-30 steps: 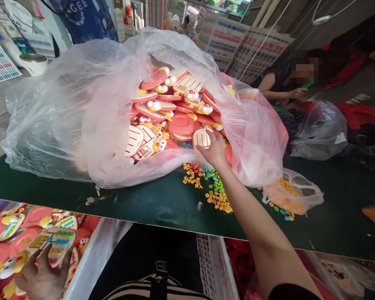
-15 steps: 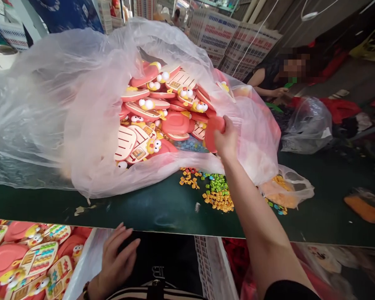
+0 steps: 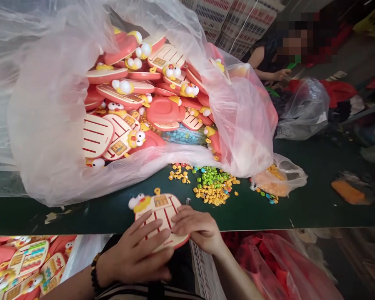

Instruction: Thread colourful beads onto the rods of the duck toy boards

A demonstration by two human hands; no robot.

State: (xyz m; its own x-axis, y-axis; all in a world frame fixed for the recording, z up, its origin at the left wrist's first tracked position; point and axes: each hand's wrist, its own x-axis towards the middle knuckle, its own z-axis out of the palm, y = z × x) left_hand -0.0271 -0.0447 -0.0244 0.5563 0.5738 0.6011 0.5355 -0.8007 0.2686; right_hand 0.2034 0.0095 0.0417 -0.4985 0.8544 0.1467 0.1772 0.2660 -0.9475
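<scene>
At the near edge of the green table (image 3: 81, 221), both hands hold a toy board (image 3: 162, 204) flat, the left hand (image 3: 134, 246) spread across it and the right hand (image 3: 196, 227) curled over its edge. Its slots look bare. Fitted boards (image 3: 28, 258) fill a white sack (image 3: 81, 256) below the table; a plastic bag (image 3: 46, 104) holds many bare ones, beside loose beads (image 3: 212, 187). Stacked crates (image 3: 225, 16) and a co-worker (image 3: 262, 58) are beyond.

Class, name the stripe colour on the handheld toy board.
Red, on a cream toy board; best in the head view.
</scene>
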